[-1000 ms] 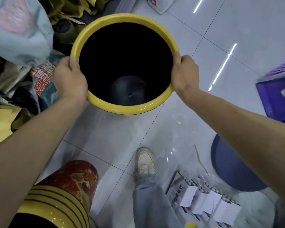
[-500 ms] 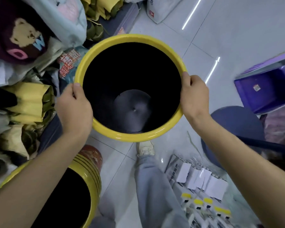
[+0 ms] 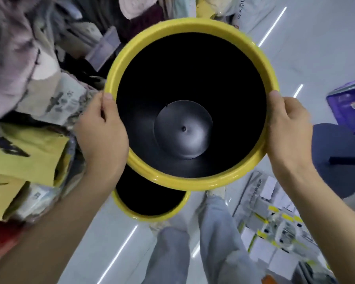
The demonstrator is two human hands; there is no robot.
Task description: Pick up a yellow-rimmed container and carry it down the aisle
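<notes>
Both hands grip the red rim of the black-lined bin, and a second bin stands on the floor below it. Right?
Not quite. In the head view the rim is yellow, not red. Left hand and right hand do grip it, and the second bin stands below.

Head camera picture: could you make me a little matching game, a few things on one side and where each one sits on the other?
Things:
1. yellow-rimmed bin
2. second yellow bin
3. purple crate
4. bagged clothes

Places:
A. far right edge, on the floor
B. piled along the left
C. gripped at its rim by the left hand and right hand
D. partly hidden under the held bin, near the person's feet

Pairs: 1-C, 2-D, 3-A, 4-B
</notes>
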